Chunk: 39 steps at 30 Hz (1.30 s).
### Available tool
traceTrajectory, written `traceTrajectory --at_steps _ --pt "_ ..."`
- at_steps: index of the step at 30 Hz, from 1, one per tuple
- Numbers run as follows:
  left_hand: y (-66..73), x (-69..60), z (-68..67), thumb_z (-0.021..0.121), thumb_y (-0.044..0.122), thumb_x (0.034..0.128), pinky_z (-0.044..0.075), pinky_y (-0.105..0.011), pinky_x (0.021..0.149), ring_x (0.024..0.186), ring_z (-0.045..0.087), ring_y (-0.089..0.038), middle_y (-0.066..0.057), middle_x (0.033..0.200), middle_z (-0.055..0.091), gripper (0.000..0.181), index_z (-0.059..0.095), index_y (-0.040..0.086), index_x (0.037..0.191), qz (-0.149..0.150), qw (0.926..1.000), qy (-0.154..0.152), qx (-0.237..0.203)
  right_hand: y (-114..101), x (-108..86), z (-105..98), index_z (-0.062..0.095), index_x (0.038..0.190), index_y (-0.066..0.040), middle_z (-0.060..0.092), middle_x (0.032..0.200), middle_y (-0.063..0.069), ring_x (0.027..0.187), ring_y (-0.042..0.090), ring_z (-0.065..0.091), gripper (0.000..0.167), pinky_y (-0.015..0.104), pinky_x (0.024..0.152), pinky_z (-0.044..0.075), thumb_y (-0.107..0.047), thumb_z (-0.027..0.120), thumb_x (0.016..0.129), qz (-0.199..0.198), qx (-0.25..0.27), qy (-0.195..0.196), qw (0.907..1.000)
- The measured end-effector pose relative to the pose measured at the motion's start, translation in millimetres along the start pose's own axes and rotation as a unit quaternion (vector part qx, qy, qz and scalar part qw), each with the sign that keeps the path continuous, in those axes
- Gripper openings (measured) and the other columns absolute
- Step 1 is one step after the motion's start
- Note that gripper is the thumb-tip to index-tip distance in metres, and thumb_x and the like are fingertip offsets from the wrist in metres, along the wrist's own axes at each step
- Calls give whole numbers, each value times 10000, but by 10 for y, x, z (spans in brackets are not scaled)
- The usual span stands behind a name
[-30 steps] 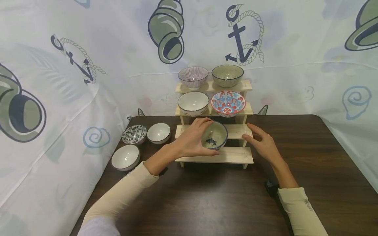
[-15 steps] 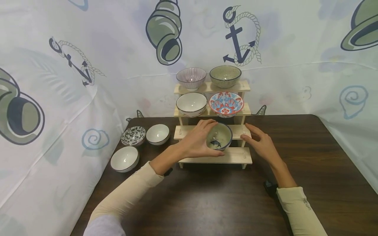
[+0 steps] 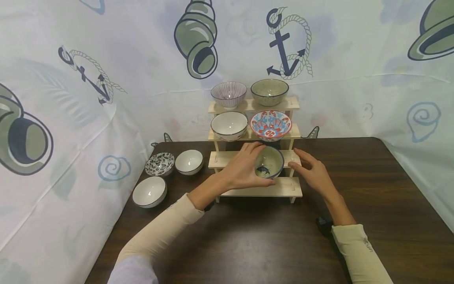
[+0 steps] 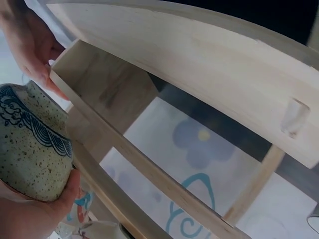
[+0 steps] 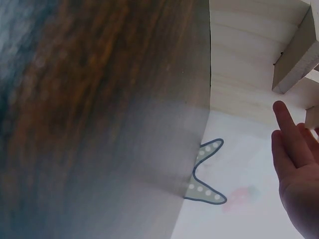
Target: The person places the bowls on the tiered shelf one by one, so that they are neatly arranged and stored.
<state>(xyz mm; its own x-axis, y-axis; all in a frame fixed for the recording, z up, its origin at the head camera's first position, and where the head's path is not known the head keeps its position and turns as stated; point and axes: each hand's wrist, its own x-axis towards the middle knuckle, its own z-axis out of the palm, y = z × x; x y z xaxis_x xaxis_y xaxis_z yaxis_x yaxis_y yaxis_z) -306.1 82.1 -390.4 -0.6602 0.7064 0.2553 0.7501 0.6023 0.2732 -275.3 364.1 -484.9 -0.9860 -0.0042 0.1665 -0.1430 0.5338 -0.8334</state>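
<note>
In the head view the left hand (image 3: 244,167) grips a speckled bowl (image 3: 270,161) with a dark blue rim by its left side, fingers behind and thumb in front. The bowl is at the right half of the second-lowest tier (image 3: 222,157) of a wooden stand. The left wrist view shows the bowl's outer wall (image 4: 35,144) with a blue wave pattern. The right hand (image 3: 315,173) holds nothing; its spread thumb and fingers are by the tier's right end, a short way from the bowl.
A striped bowl (image 3: 229,94) and a green bowl (image 3: 269,93) stand on the top tier. Below them are a white bowl (image 3: 229,125) and a red-and-blue bowl (image 3: 271,124). Left of the stand, a patterned bowl (image 3: 159,163) and two white bowls (image 3: 189,161) sit on the dark table (image 3: 248,240).
The left hand has moved right with the speckled bowl, across the second-lowest tier toward the right hand. The right hand has stayed almost in place.
</note>
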Motion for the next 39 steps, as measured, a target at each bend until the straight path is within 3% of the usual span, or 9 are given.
traceTrajectory --at_steps 13,27,39 --pt "76 71 98 769 754 725 452 -406 1151 1398 440 -261 -111 1521 481 1106 447 60 1524 -246 9991 285 214 19 6 12 383 1607 -307 366 1676 73 1377 471 540 710 657 1045 494 -555 628 989 31 16 -19 10000" --pt "164 144 198 763 755 730 496 -405 1095 1310 502 -278 -127 1447 545 1046 503 50 1457 -592 9957 609 369 5 6 34 406 1598 -299 389 1663 67 1340 476 571 689 659 1031 501 -525 643 992 -87 43 38 9999" --pt "258 229 190 757 791 718 500 -389 1054 1241 530 -279 -120 1332 606 1056 517 34 1415 -975 9935 532 241 9 6 8 401 1601 -291 384 1666 70 1357 482 547 689 662 1041 491 -524 636 996 -69 28 39 10000"
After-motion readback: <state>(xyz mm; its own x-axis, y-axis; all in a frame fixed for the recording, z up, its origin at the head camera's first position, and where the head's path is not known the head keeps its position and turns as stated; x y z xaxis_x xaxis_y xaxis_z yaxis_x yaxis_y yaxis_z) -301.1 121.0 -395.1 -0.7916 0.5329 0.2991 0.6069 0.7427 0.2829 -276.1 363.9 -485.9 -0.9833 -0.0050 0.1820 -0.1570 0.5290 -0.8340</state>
